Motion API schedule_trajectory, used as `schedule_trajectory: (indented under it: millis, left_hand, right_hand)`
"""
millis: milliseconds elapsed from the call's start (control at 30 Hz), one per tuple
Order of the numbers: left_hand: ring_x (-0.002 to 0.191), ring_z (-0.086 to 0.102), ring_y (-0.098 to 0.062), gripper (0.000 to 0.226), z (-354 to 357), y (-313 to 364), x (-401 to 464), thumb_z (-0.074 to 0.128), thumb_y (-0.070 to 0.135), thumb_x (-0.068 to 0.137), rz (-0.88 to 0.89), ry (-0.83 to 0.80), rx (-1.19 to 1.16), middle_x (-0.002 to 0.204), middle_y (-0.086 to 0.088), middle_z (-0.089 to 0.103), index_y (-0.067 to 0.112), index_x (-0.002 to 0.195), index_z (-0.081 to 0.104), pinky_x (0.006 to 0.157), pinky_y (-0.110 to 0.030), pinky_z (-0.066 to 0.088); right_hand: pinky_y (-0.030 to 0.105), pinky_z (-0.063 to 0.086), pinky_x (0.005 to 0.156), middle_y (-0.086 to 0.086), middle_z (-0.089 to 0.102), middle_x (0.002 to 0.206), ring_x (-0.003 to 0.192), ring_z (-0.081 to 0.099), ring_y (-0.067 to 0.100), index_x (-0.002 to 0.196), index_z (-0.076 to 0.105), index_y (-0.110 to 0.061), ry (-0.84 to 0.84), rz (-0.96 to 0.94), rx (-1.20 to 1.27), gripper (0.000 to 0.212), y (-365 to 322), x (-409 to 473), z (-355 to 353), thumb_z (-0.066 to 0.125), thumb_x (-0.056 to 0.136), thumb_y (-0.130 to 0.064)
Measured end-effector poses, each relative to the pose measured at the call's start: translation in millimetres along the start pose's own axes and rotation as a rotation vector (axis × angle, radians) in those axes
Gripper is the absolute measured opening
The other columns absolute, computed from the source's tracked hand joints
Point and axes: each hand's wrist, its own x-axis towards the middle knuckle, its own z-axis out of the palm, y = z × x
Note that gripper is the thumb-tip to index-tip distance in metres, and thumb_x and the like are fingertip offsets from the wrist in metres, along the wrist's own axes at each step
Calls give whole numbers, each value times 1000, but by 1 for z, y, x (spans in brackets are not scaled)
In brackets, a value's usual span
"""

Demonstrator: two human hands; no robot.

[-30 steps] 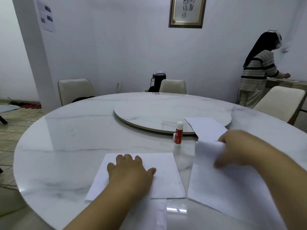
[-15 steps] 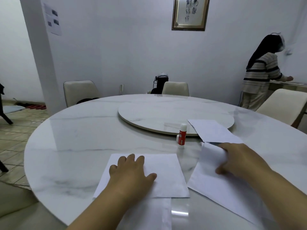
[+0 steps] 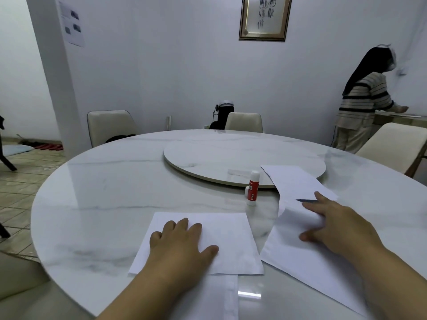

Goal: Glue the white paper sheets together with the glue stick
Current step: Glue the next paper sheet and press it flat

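Observation:
A white paper sheet lies flat near the table's front edge, and my left hand rests on it with fingers spread. To the right a larger white sheet lies at an angle; my right hand presses on its upper part with fingers extended. A third white sheet lies beyond it, partly over the turntable rim. The red and white glue stick stands upright with its cap on between the sheets, untouched.
The round marble table carries a raised turntable at its centre. Cream chairs stand around it. A person in a striped top stands at the back right by a counter.
My right hand has slid down and flattened on the right sheet, which now lies flatter. The view has shifted slightly. My left hand stays on its sheet.

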Motion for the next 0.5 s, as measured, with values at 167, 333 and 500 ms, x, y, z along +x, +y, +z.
schedule_trajectory:
  millis: [167, 333, 500]
  left_hand:
    - [141, 14, -19, 61, -6, 1, 0, 29, 62, 89, -2, 83, -60, 155, 4, 21, 34, 142, 27, 111, -41, 15]
    - [122, 44, -5, 27, -46, -11, -7, 53, 46, 88, 109, 318, -841, 129, 15, 56, 45, 115, 58, 102, -34, 35]
    - [125, 49, -14, 50, -78, 2, -33, 74, 57, 61, 338, -85, -1695, 125, 9, 62, 32, 104, 67, 99, -44, 42]
  right_hand:
    - [30, 42, 69, -11, 64, 105, 91, 58, 17, 90, 68, -32, 64, -67, -120, 32, -8, -3, -17, 78, 65, -50]
    - [23, 45, 43, -13, 69, 56, 50, 64, 6, 67, 72, -26, 126, -175, 261, 27, -33, -20, -103, 91, 50, -36]
    - [33, 57, 52, 10, 78, 80, 66, 74, 27, 83, 78, -13, -139, -273, 1062, 49, -79, -41, -123, 85, 37, -26]
